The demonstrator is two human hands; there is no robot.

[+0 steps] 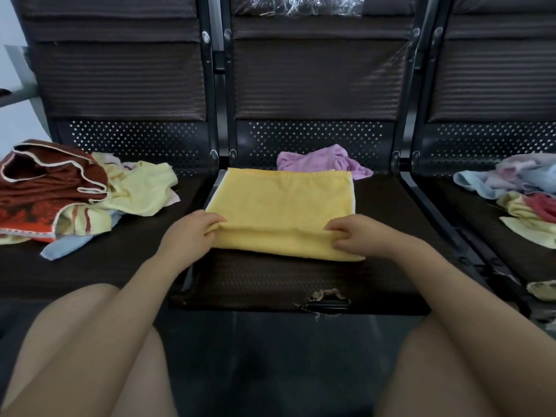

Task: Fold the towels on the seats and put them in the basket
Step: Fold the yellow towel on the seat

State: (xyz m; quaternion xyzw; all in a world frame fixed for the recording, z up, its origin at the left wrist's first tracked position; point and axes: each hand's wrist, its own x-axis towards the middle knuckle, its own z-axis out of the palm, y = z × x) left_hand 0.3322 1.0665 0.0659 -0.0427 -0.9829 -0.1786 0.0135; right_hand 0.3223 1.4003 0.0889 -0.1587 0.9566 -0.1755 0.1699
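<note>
Currently: yellow towel (279,212) flat on middle seat (270,281) of the bench, folded to a rectangle, near edge doubled over, far edge close to the seat's back edge. Left hand (188,233) at the towel's near left corner, fingers curled over the fold, pinching the cloth. Right hand (361,236) at the near right corner, fingers bent onto the fold, thumb underneath, gripping it likewise. Both forearms reaching across the seat's front edge.

Behind the towel, against the back edge of the same seat: crumpled lilac towel (325,161), touching or just overlapping the yellow one's far edge. Front edge of the seat: torn patch of upholstery (326,296), well clear of the towel.

Left seat (90,266): heap of unfolded towels — rust-red towel (45,182) with white trim on top, pale yellow towel (141,188) beside it near the seat's right edge, light blue towel (63,248) poking out at the heap's front.

Right seat (481,236): second heap (517,191) towards its right edge, blue, pink, red and pale yellow cloth tangled together.

Clear plastic film (307,4) across the top of the middle backrest. Basket not in frame.
</note>
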